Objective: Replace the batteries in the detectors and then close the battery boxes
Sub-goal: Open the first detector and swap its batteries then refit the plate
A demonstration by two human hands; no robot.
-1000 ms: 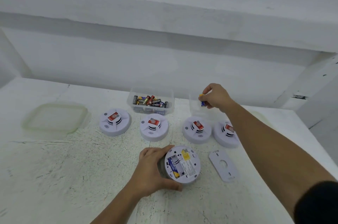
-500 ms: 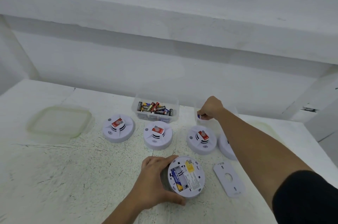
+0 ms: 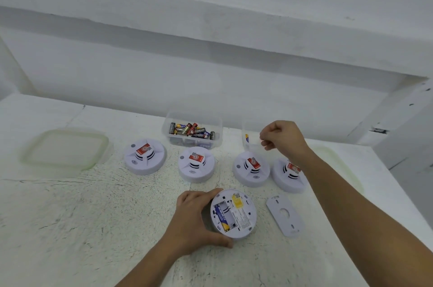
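An upturned white detector (image 3: 236,215) lies near me with its battery box open and one blue battery (image 3: 222,216) in it. My left hand (image 3: 194,218) grips its left rim. Its flat cover (image 3: 284,215) lies on the table to its right. My right hand (image 3: 280,137) hovers with loosely curled fingers and holds nothing, just over a small clear tub (image 3: 249,143). A blue and yellow battery (image 3: 246,138) lies in that tub. A clear box (image 3: 216,122) at the back holds several batteries.
Behind the open detector stand more white detectors with red labels in a row (image 3: 145,156), (image 3: 196,164), (image 3: 251,169), (image 3: 289,175). A translucent lid (image 3: 65,148) lies at the far left, and another lid (image 3: 337,164) at the right beyond my forearm. A white wall rises behind the table.
My right hand carried a battery to the small clear tub and let it go; the battery now lies inside. My left hand has stayed on the upturned detector.
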